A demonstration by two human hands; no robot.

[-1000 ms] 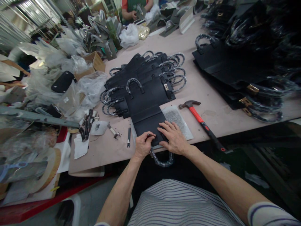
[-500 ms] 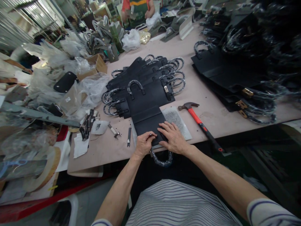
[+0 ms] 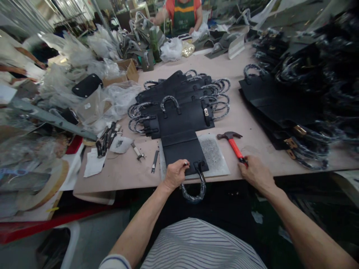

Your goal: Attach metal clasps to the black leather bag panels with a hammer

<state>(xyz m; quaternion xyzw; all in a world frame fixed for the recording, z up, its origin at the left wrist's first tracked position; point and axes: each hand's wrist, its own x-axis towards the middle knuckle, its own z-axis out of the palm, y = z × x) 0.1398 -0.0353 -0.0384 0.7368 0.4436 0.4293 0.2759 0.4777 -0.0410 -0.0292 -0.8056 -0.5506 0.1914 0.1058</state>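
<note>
A black bag panel (image 3: 183, 148) lies over a pale slab (image 3: 215, 157) at the table's front edge, its plastic-wrapped handle (image 3: 194, 198) hanging toward me. My left hand (image 3: 176, 174) is closed at the panel's near edge, gripping a short, thin tool with a metal tip (image 3: 186, 163); most of it is hidden in the fingers. Over on the right, my right hand (image 3: 256, 172) is wrapped round the black grip of a claw hammer (image 3: 235, 147). The hammer's head rests on the table beyond the slab, its shaft orange-red.
Several black bag panels with wrapped handles (image 3: 182, 89) are piled behind the work. More black panels (image 3: 280, 93) stack at right. A cutter-like tool (image 3: 155, 161) and small metal tool (image 3: 137, 152) lie left. Across the table works another person (image 3: 183, 16).
My right hand has left the bag panel, moved right and taken hold of the hammer's grip. My left hand stays at the panel's near edge. The camera view has shifted slightly.
</note>
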